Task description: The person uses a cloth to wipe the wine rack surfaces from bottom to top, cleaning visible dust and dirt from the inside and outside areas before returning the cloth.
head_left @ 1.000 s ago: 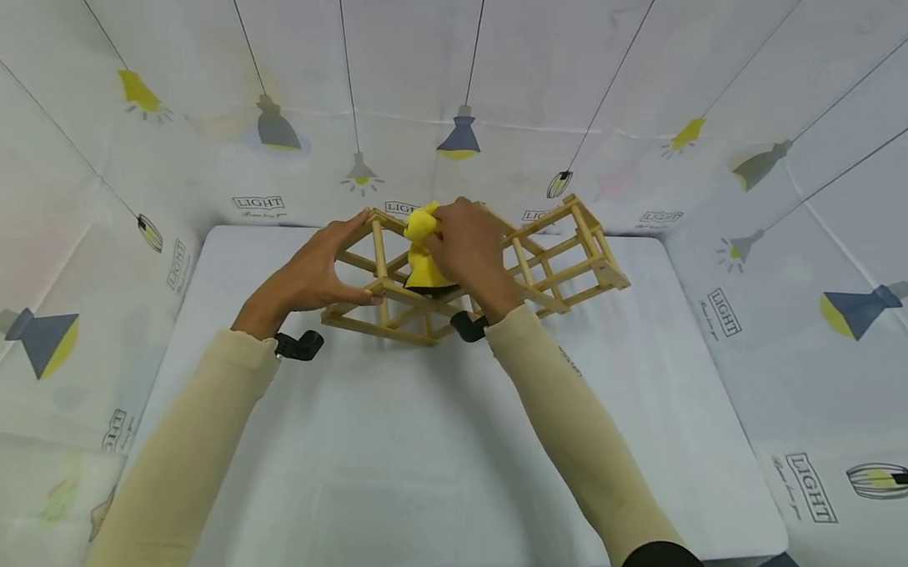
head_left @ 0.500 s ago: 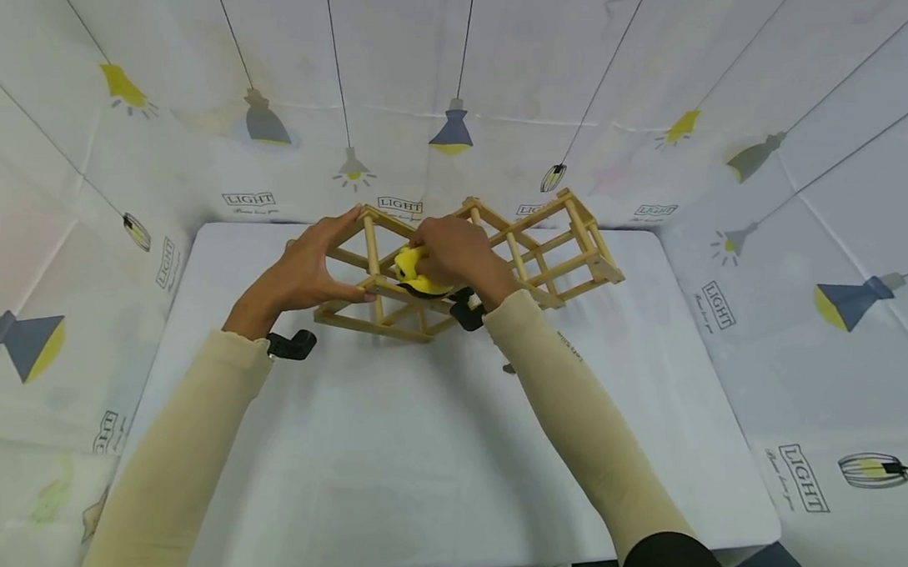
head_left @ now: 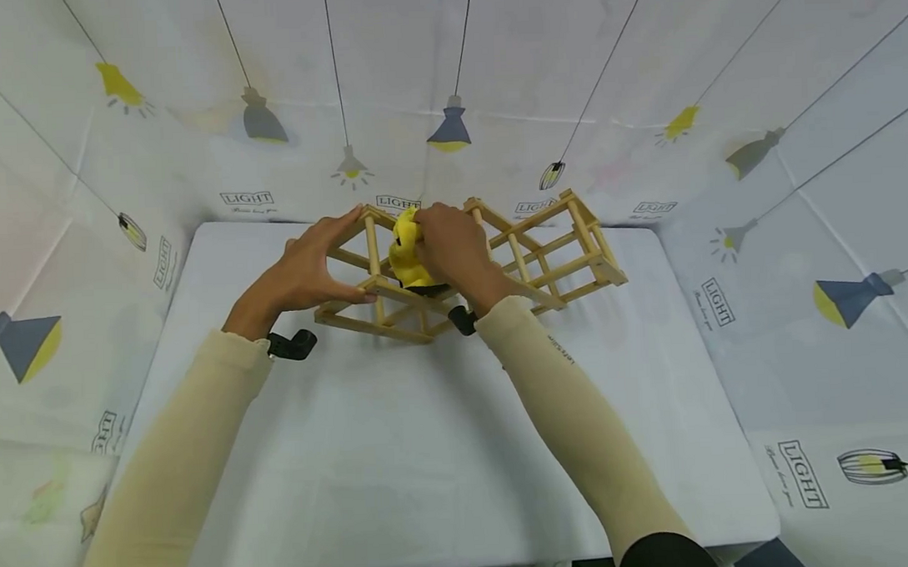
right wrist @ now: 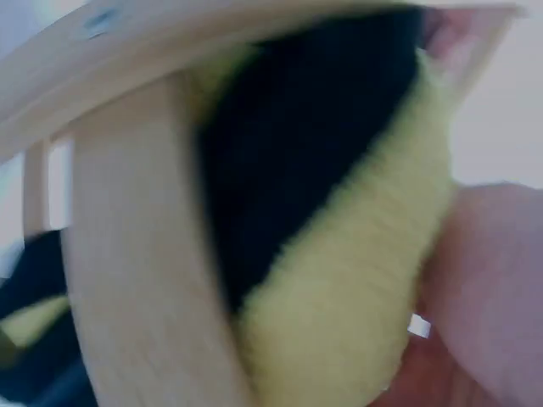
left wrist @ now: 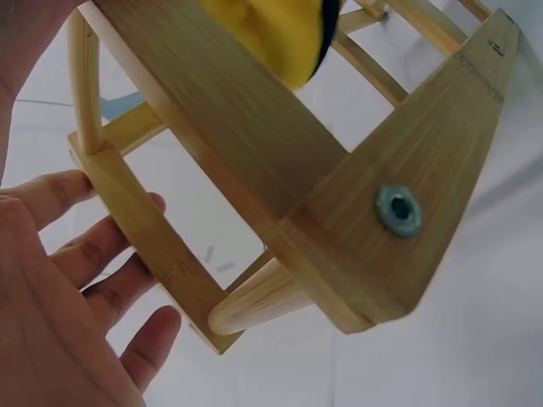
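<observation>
Left hand (head_left: 299, 268): thumb and fingers spread around the left end of the wooden rack (left wrist: 242, 110), grasping it; in the left wrist view my fingertips rest on a rail, left of centre. Right hand (head_left: 456, 243): fingers closed around a yellow cloth (head_left: 405, 252), which sits bunched just above centre of the head view, among the rack's bars. Right wrist view is blurred: the cloth's dark band (right wrist: 314, 144) runs diagonally through the upper middle, beside a bar; contact there I cannot tell. A metal bolt (left wrist: 399, 210) shows right of centre in the left wrist view. Rack lies tilted across the upper middle of the white table (head_left: 370, 470), below a lamp-printed backdrop (head_left: 567, 71).
</observation>
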